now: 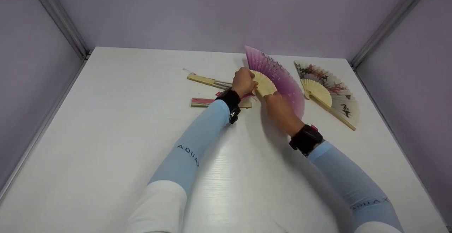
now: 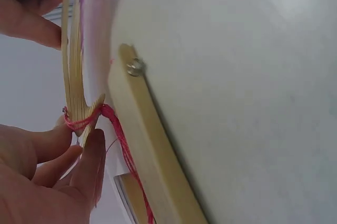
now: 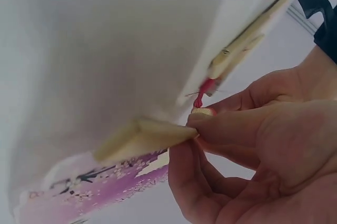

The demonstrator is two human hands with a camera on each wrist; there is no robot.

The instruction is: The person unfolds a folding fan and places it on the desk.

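A white bench [image 1: 116,127] is enclosed by lilac walls. Near its far edge, a half-open purple fan [image 1: 279,77] is pinched by both hands: the left hand [image 1: 243,82] on an outer rib, the right hand [image 1: 279,111] at the pivot. Beside the purple fan, a floral fan [image 1: 332,91] lies spread.

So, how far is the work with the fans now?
One fan looks done: the floral fan lies fully open on the table. In hand: the purple fan, mostly spread, left hand gripping one end rib and right hand pinching near the pivot. Left: two closed fans lie beside the left wrist.
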